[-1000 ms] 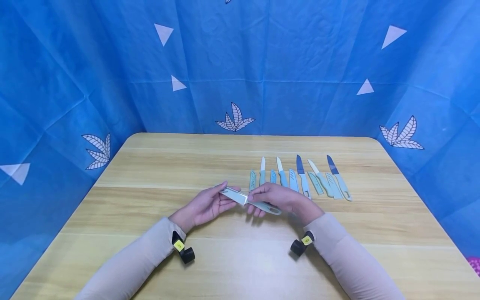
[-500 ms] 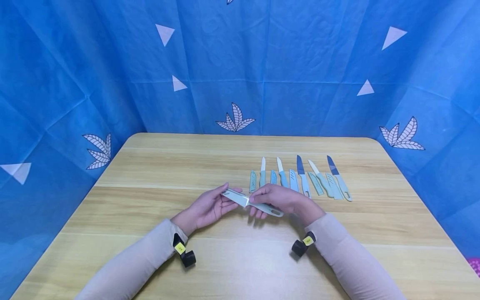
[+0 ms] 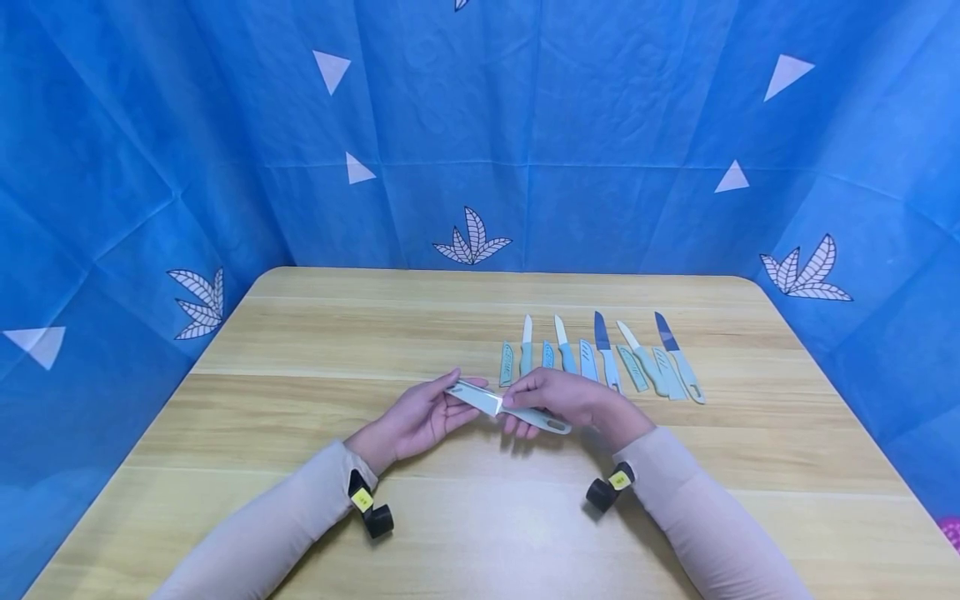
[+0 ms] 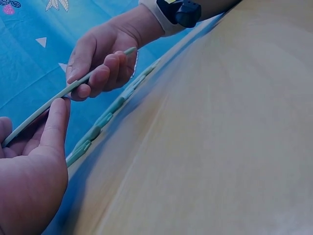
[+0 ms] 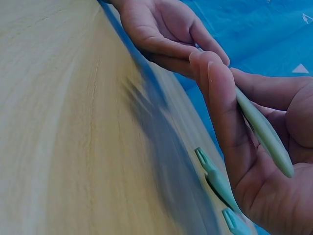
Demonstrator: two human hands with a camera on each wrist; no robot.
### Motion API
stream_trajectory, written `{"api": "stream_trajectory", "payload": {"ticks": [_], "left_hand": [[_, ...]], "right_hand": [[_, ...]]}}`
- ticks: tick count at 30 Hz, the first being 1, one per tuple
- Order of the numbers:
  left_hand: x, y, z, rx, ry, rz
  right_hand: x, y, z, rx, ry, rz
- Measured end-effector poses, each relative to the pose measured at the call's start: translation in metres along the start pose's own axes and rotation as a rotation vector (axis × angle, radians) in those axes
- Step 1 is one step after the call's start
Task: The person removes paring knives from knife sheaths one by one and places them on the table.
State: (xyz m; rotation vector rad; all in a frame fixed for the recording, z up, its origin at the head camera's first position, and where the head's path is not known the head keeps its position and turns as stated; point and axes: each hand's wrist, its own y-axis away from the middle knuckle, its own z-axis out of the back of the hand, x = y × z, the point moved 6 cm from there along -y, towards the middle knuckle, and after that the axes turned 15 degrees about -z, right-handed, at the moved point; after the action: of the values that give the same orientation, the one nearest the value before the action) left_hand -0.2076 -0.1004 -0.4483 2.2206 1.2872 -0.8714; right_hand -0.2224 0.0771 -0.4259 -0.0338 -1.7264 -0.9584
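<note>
A pale green knife (image 3: 551,423) is held above the table between both hands, slanting down to the right. A pale sheath (image 3: 477,398) covers its blade, with a bright strip where it meets the handle. My left hand (image 3: 412,423) holds the sheath's far end, thumb on top and fingers underneath. With thumb and fingers my right hand (image 3: 562,395) pinches the handle close to the sheath's mouth; the holed handle end sticks out. In the right wrist view the handle (image 5: 266,134) lies across the right palm, and the left hand (image 5: 161,29) hides most of the sheath.
Behind the right hand, a row of bare knives (image 3: 604,350) and separate sheaths (image 3: 632,367) lies on the wooden table (image 3: 337,333). Some blades are white, others dark blue. A blue patterned curtain (image 3: 600,125) hangs around the table's back and sides.
Both hands and the sheathed knife have drifted slightly right and down in the head view. The grips look the same, and the row on the table is unchanged.
</note>
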Motion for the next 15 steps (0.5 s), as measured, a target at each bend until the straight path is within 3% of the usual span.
{"api": "stream_trajectory", "payload": {"ticks": [15], "left_hand": [[0.0007, -0.0010, -0.0002, 0.015, -0.046, -0.029]], "right_hand": [[-0.0007, 0.0014, 0.0052, -0.026, 0.033, 0.011]]}}
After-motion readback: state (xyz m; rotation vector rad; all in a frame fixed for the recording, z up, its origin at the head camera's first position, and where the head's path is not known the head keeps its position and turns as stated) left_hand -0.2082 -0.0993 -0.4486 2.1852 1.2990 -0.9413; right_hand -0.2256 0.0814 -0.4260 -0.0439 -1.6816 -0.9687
